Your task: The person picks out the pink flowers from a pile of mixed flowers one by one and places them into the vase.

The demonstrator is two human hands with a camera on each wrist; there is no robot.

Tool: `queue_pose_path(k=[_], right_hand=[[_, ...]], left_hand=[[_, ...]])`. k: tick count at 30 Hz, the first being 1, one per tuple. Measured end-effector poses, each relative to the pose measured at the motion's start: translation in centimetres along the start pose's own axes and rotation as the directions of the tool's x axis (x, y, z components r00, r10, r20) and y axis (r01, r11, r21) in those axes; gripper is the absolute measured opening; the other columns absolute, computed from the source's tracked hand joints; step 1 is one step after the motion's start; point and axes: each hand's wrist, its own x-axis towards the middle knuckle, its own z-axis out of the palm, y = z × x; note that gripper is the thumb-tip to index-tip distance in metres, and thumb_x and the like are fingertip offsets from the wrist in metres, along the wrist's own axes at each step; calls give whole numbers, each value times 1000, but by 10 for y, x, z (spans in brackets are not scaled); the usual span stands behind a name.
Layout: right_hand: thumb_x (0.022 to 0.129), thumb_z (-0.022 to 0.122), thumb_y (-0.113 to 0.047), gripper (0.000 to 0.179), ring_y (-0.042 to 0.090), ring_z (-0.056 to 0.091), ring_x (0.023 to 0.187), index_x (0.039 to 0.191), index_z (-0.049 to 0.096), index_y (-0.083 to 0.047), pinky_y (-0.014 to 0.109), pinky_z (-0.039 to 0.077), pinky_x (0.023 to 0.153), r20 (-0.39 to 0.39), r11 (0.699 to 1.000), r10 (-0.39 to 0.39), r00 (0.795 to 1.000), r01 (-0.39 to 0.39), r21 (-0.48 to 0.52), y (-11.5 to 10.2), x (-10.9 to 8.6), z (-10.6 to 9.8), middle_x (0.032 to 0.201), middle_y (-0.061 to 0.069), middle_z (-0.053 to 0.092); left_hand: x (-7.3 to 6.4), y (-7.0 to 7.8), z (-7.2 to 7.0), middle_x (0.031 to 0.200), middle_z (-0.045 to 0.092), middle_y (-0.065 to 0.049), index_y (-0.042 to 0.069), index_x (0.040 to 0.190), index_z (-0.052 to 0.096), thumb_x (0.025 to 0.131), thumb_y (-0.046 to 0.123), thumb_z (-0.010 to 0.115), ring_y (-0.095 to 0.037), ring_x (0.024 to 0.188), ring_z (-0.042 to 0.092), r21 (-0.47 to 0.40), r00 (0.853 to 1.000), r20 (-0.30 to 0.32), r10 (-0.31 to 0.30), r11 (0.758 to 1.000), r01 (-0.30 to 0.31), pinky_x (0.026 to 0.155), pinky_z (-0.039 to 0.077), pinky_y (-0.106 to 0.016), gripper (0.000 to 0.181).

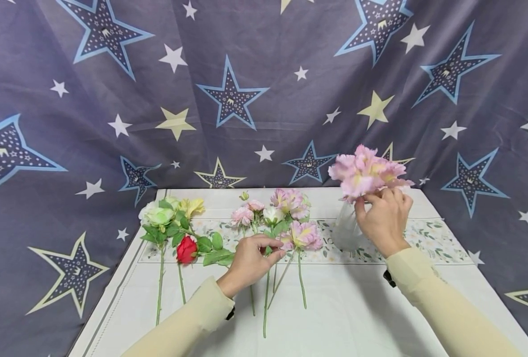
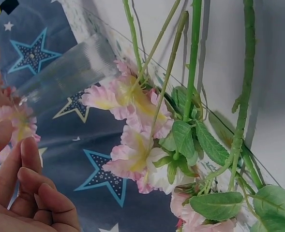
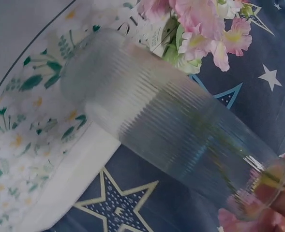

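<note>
A clear ribbed glass vase (image 1: 345, 232) stands on the right of the table. Large pink flowers with yellow centres (image 1: 363, 171) top it, and their stems (image 3: 219, 166) show through the glass in the right wrist view. My right hand (image 1: 385, 220) pinches a pink flower just under its petals, fingertips right at the rim. To the left, my left hand (image 1: 252, 260) hovers beside a loose pink flower (image 1: 303, 235), fingers loosely bent. In the left wrist view nothing shows between its thumb and fingertips (image 2: 30, 150).
More artificial flowers lie across the table: a red rose (image 1: 186, 249), a pale green bloom (image 1: 157, 214), a yellow flower (image 1: 192, 206), a white rose (image 1: 273, 214) and small pink blooms (image 1: 242, 216). A floral runner (image 1: 438, 243) crosses the white table, with a star-patterned curtain (image 1: 246, 44) behind.
</note>
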Motion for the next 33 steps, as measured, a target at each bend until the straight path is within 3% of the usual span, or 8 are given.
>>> queue_pose_path(k=[4, 9, 16, 25, 30, 33], right_hand=[[82, 70, -28, 34, 49, 51, 111, 90, 69, 6, 64, 29, 97, -48, 998, -63, 997, 62, -8, 0, -5, -3, 95, 26, 65], [88, 61, -28, 32, 48, 56, 109, 88, 70, 2, 66, 30, 102, -123, 993, -114, 986, 110, -40, -3, -10, -3, 93, 23, 69], [82, 62, -22, 26, 48, 55, 97, 77, 63, 3, 64, 31, 85, -178, 996, -92, 980, 93, -3, -5, -20, -9, 80, 22, 63], [74, 75, -18, 24, 46, 54, 80, 73, 63, 2, 60, 34, 74, -128, 997, -81, 988, 82, -3, -7, -39, -12, 71, 22, 62], [79, 75, -22, 29, 43, 57, 74, 65, 60, -1, 57, 36, 73, -59, 997, -73, 996, 72, -25, -9, -50, -11, 67, 18, 63], [82, 75, -25, 29, 41, 59, 73, 68, 67, 0, 56, 37, 74, 4, 998, -57, 998, 57, -18, -12, -56, -11, 70, 17, 66]], left_hand=[[0, -1, -1, 88, 70, 11, 15, 100, 82, 89, 13, 82, -8, 60, 45, -3, 1000, -2, -4, 1000, 4, 56, 39, -25, 11], [-1, -3, 0, 88, 71, 11, 16, 100, 82, 88, 14, 82, -8, 59, 46, 2, 1000, -8, -2, 1000, 2, 55, 40, -25, 11], [-1, -4, -1, 93, 73, 8, 16, 101, 82, 88, 14, 83, -9, 59, 46, -2, 1000, -5, -25, 1000, 25, 56, 40, -25, 13], [-3, -7, -4, 87, 71, 12, 20, 99, 83, 88, 13, 83, -10, 61, 46, 11, 999, -22, -32, 999, 33, 57, 39, -25, 13], [-4, -9, -5, 87, 71, 12, 21, 97, 82, 88, 14, 83, -10, 62, 48, 46, 999, -31, -38, 998, 40, 55, 39, -25, 11], [-4, -11, -6, 87, 72, 12, 21, 97, 82, 87, 16, 84, -9, 63, 51, 64, 998, -34, -44, 997, 46, 56, 41, -25, 11]])
